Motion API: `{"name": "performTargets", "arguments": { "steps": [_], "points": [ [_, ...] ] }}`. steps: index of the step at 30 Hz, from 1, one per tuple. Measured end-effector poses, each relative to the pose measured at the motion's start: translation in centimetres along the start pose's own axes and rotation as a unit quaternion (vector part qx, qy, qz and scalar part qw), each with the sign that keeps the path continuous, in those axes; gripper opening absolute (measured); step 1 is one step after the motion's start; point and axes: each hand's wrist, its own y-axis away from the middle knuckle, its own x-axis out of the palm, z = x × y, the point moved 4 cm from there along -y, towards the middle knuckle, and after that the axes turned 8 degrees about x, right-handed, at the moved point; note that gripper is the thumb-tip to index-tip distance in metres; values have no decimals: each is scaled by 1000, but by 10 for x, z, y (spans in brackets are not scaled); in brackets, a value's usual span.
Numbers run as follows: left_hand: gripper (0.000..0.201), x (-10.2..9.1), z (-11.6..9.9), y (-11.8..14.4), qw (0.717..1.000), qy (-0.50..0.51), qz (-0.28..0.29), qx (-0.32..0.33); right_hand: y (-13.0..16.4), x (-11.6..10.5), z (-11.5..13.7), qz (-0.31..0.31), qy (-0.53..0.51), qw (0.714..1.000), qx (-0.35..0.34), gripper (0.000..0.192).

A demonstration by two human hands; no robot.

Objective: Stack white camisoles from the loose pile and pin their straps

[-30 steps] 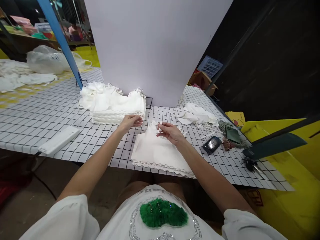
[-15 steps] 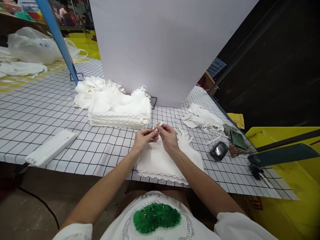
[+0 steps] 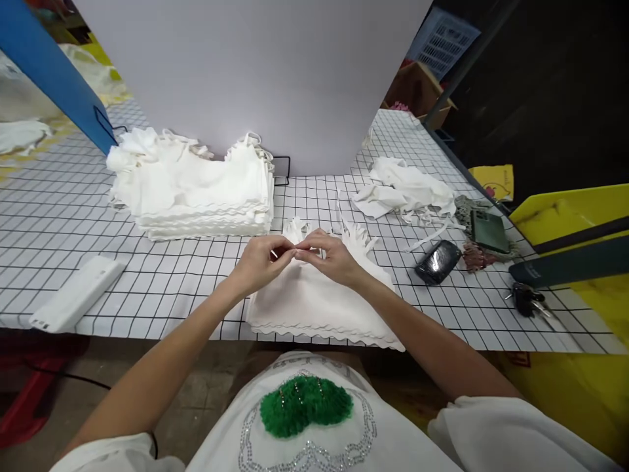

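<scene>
Left hand [image 3: 258, 262]: fingers pinched on a small white strap end, centre frame.
Right hand [image 3: 333, 257]: fingers pinched on the same strap, fingertips meeting.
Strap: runs left-right between them.
Garment stack [image 3: 314, 308]: directly beneath, at the counter's [image 3: 162, 288] near edge.

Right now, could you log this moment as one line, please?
left hand: pinching strap | right hand: pinching strap | under: white garment pile

Matt white cloth pile [image 3: 314, 308]; glossy gridded table cover [image 3: 162, 288], probably plastic; shiny black phone [image 3: 437, 262], metal keys [image 3: 528, 300].
</scene>
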Motion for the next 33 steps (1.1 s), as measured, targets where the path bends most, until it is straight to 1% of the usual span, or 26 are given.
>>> {"name": "performTargets", "arguments": {
  "steps": [2,5,7,10,12,14,17,19,21,23,24,25,27,30,31,33],
  "points": [
    [16,5,1,-2,1000,-16,-9,8,-3,-6,-6,-26,-13,1000,6,24],
    [13,17,14,4,998,-54,-13,-3,-6,-16,-18,-50,-51,997,28,18],
    [9,26,27,11,994,-106,-2,-29,-6,-21,-28,-51,-64,995,52,14],
    [19,39,44,21,983,-166,26,-77,-4,-22,-41,-29,-57,995,71,9],
    [21,45,49,23,979,-174,39,-100,0,-19,-46,-14,-50,996,67,7],
    [19,49,50,23,980,-163,43,-110,4,-14,-48,-5,-43,998,51,6],
    [17,50,45,23,986,-135,17,-94,4,-12,-49,-6,-39,999,27,6],
    [20,49,44,25,989,-120,-10,-82,-6,-21,-52,-41,-68,996,39,5],
    [25,49,44,27,990,-112,-22,-84,-22,-37,-53,-102,-107,988,51,5],
    [26,49,46,28,989,-117,-21,-91,-39,-54,-51,-153,-110,981,39,7],
    [24,50,47,28,988,-122,-17,-90,-46,-59,-48,-163,-92,982,25,7],
    [21,51,47,28,988,-128,-11,-86,-50,-61,-45,-159,-65,985,9,8],
    [16,53,47,26,988,-135,-3,-74,-48,-54,-40,-110,-11,994,-17,8],
    [10,54,46,26,989,-139,-7,-58,-27,-27,-40,-2,29,999,-42,9],
    [9,55,46,26,989,-140,-9,-53,-18,-19,-43,25,31,998,-43,9],
    [9,55,45,26,989,-142,-7,-41,-4,-5,-48,53,32,997,-39,10]
  ]
}}
